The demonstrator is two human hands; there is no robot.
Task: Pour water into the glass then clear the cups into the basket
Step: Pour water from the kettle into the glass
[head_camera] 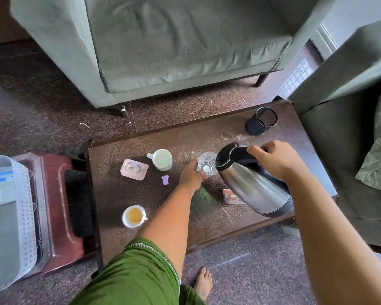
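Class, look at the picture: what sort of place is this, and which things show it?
Most likely a home living room: a grey-green armchair faces a low dark coffee table, with a second cushioned seat beside it and a teacup set out.

On the counter (207, 227), the glass (207, 165) stands between the mug (162, 159) on its left and the kettle (251, 183) on its right. The cup (134, 216) sits nearer, and the basket (9, 216) is far left.

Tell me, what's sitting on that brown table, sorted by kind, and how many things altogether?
Cups: 2, a white mug and a teacup
Glass: 1, held by the left hand
Kettle: 1, tilted in the right hand
Small boxes: 2, a pink box and a box behind the kettle
Mesh pen holder: 1
Purple piece: 1
Total: 8
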